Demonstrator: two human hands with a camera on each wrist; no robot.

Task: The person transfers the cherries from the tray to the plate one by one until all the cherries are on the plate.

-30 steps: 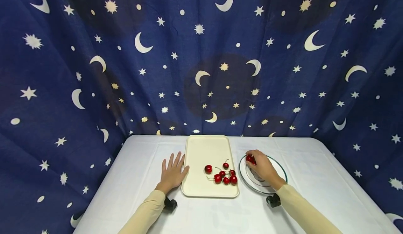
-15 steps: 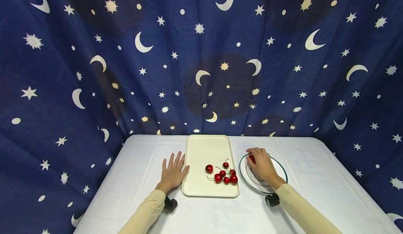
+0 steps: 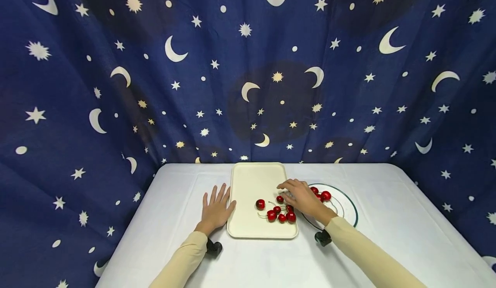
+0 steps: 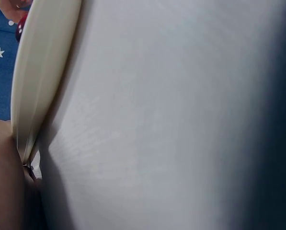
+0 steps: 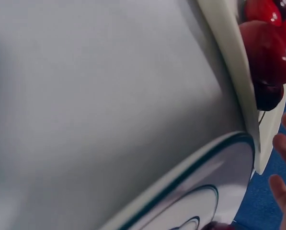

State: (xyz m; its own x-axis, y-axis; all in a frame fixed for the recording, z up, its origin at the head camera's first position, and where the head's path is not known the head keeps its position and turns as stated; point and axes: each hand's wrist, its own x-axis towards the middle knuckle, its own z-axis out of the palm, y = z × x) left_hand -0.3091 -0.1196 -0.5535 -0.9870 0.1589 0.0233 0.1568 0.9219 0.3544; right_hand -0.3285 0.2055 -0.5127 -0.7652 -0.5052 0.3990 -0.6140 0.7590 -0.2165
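Fingers spread, my left hand (image 3: 215,213) lies on the table along the left side of a cream tray (image 3: 253,180), its thumb at the rim. My right hand (image 3: 303,196) hovers at the tray's right edge, fingertips near a cherry (image 3: 280,199). In the right wrist view its fingers (image 5: 282,146) are apart and hold nothing visible. Several red cherries (image 3: 271,215), some with stems, lie in the tray's lower right part. A white plate (image 3: 350,215) with a green rim carries more cherries (image 3: 326,196), partly hidden behind the right hand.
A white cloth covers the table (image 3: 263,262). Behind and at the sides hangs a dark blue curtain (image 3: 217,107) with moons and stars. The plate stands close to the tray's right side.
My right hand has let go of a cherry on the plate and moved left to the tray's edge, uncovering cherries on the plate. The left hand stays beside the tray.
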